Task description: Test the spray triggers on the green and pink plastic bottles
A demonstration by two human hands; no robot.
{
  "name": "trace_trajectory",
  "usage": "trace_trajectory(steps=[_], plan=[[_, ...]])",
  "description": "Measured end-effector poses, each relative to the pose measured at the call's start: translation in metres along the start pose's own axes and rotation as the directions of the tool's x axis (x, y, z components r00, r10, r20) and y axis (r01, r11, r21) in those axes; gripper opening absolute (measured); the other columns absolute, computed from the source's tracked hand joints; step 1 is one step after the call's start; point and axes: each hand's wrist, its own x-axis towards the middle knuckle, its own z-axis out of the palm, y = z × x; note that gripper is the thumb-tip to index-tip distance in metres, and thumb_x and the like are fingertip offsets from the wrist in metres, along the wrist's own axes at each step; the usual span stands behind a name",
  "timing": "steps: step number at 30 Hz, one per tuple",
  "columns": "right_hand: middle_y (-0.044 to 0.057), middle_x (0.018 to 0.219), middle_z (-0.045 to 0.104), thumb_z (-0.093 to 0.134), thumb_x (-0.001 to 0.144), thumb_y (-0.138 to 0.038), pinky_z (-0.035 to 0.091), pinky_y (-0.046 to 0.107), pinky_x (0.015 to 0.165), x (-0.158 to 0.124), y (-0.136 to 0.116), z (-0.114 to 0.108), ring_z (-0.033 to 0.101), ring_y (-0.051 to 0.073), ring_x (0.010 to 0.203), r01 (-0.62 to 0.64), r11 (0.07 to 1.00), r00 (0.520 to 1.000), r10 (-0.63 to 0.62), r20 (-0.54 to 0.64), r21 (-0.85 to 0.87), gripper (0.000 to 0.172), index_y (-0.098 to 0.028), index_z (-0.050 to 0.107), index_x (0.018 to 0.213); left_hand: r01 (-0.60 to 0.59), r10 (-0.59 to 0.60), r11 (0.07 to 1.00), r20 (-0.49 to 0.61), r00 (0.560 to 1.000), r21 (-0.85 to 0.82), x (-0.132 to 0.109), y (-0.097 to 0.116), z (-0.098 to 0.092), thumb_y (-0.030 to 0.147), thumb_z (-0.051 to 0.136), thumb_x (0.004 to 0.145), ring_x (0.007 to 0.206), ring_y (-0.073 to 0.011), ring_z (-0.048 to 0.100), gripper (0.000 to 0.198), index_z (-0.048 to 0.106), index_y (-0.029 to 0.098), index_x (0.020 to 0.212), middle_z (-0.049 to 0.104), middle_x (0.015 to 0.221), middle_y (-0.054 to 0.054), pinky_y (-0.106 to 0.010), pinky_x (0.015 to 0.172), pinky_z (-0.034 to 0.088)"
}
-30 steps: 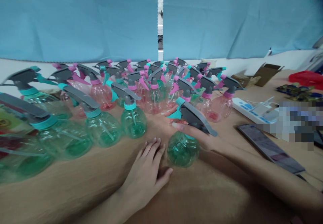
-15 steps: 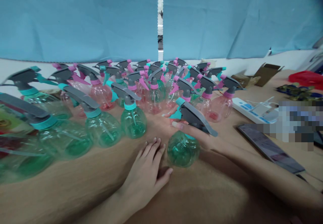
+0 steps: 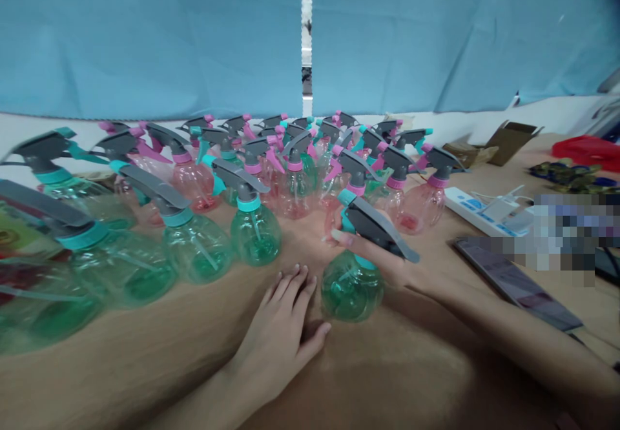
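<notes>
While upright, bottle (image 3: pixel 352 291) in right grip (image 3: pixel 387 261)

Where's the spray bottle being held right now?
In the head view, the green spray bottle is just right of centre, in the right hand, beside the left hand.

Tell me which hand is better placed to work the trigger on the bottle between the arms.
Right, most likely: the right hand grips the green spray bottle by its neck, fingers at the turquoise trigger. The left hand lies palm-down on the table beside the bottle.
</notes>
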Motion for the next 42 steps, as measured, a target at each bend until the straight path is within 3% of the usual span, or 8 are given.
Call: trace_trajectory(steps=[4,9,13,20,24,27,37,42], plan=[[-0.002,0.074,0.061,0.066,0.082,-0.039,0.051,0.031,0.066,-0.001,-0.001,0.001,0.058,0.016,0.067,-0.012,0.999,0.999,0.010,-0.044,-0.045,0.011,-0.029,0.065,0.084,-0.001,0.001,1.000,0.015,1.000,0.012,0.000,0.000,0.000,0.042,0.052,0.091,0.132,-0.0330,0.041,0.059,0.043,0.006,0.136,0.046,0.142,-0.020,-0.052,0.104,0.039],[-0.002,0.072,0.061,0.065,0.081,-0.044,0.051,0.031,0.062,0.002,-0.008,0.000,0.058,0.017,0.066,0.028,1.000,0.999,-0.027,0.046,-0.009,0.016,-0.029,0.065,0.087,0.012,-0.012,1.000,0.022,1.000,-0.003,0.001,0.000,-0.001,0.043,0.052,0.090,0.132,-0.0328,0.041,0.059,0.042,0.008,0.137,0.046,0.143,-0.020,-0.051,0.105,0.037],[-0.002,0.069,0.060,0.067,0.079,-0.044,0.051,0.030,0.058,0.003,-0.011,0.000,0.057,0.017,0.062,0.020,1.000,0.999,-0.021,0.024,0.021,0.017,-0.029,0.065,0.086,0.014,-0.014,1.000,0.017,1.000,-0.016,0.001,0.000,-0.001,0.043,0.050,0.091,0.133,-0.0325,0.041,0.057,0.041,0.012,0.138,0.045,0.144,-0.018,-0.051,0.105,0.038],[-0.002,0.075,0.061,0.069,0.078,-0.042,0.049,0.027,0.057,0.002,0.001,0.006,0.058,0.015,0.066,0.016,1.000,0.999,-0.015,-0.044,0.015,0.017,-0.027,0.063,0.084,0.025,-0.025,1.000,0.026,0.999,-0.003,0.001,0.001,-0.002,0.043,0.051,0.091,0.131,-0.0334,0.042,0.058,0.043,0.007,0.136,0.046,0.142,-0.020,-0.052,0.105,0.038],[-0.001,0.075,0.061,0.066,0.080,-0.045,0.048,0.028,0.058,0.002,0.008,0.008,0.057,0.014,0.064,0.053,0.997,0.998,-0.055,0.040,0.055,0.021,-0.025,0.065,0.089,0.033,-0.033,0.999,0.045,0.998,0.009,0.002,0.001,-0.004,0.042,0.051,0.091,0.132,-0.0322,0.041,0.058,0.043,0.007,0.136,0.046,0.142,-0.020,-0.051,0.105,0.038],[-0.002,0.072,0.059,0.066,0.080,-0.046,0.047,0.030,0.060,0.002,0.007,0.008,0.055,0.014,0.063,0.066,0.998,0.997,-0.066,0.026,0.021,0.023,-0.026,0.066,0.090,0.034,-0.036,0.999,0.052,0.998,0.022,0.002,0.002,-0.004,0.043,0.051,0.091,0.132,-0.0330,0.041,0.058,0.043,0.005,0.135,0.046,0.142,-0.021,-0.052,0.105,0.038],[-0.002,0.065,0.054,0.048,0.083,-0.065,0.041,0.029,0.057,0.005,-0.005,0.004,0.048,0.014,0.059,0.202,0.978,0.977,-0.205,0.066,0.048,0.047,-0.023,0.066,0.097,0.050,-0.051,0.998,0.052,0.997,0.034,0.002,0.002,-0.005,0.045,0.048,0.093,0.133,-0.0307,0.040,0.056,0.043,0.010,0.136,0.046,0.143,-0.018,-0.050,0.106,0.035],[-0.004,0.060,0.049,0.059,0.074,-0.065,0.038,0.026,0.049,0.007,-0.005,0.007,0.043,0.012,0.054,0.237,0.971,0.970,-0.235,-0.058,0.035,0.045,-0.022,0.064,0.083,0.074,-0.074,0.997,0.054,0.996,0.001,0.002,0.001,-0.005,0.044,0.050,0.092,0.134,-0.0314,0.039,0.056,0.042,0.012,0.137,0.045,0.144,-0.016,-0.050,0.107,0.035]])
